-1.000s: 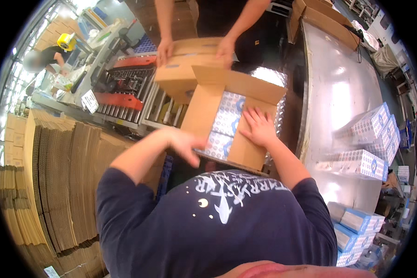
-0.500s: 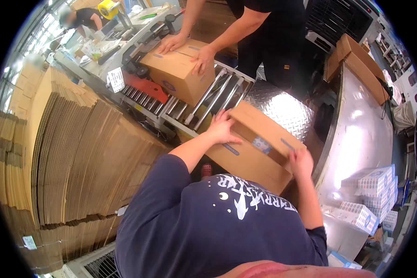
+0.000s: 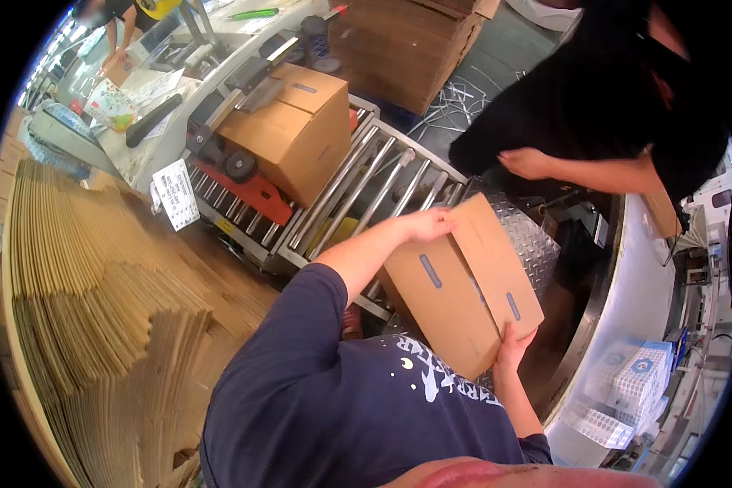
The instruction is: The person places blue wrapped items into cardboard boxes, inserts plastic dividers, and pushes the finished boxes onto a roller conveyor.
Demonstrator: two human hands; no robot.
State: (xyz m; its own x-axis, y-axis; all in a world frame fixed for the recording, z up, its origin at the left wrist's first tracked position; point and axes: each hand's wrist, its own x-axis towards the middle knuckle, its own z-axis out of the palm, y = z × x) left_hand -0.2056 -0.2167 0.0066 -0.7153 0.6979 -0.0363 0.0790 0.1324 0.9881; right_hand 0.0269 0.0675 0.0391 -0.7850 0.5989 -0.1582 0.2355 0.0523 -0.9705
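Note:
A brown cardboard box (image 3: 439,297) stands in front of me, its two long top flaps folded down and meeting along a seam. My left hand (image 3: 429,225) is closed at the far end of the box, fingers gripping the flap edge. At the near right corner, my right hand (image 3: 513,348) holds the box with the thumb up on the flap; the other fingers are mostly hidden. A second cardboard box (image 3: 301,138) sits between the rollers of a taping machine (image 3: 240,165) at the far left.
A roller conveyor (image 3: 374,179) runs beyond my box, next to a diamond-plate metal surface (image 3: 529,232). Tall stacks of flat cardboard (image 3: 98,285) stand at left. A co-worker's arm (image 3: 581,169) reaches in at far right. Printed small boxes (image 3: 626,390) lie on the right-hand metal table (image 3: 638,268).
The open flaps of my box have come down over the contents, and the box has turned. The other box has moved into the taping machine; the co-worker has let go and moved right.

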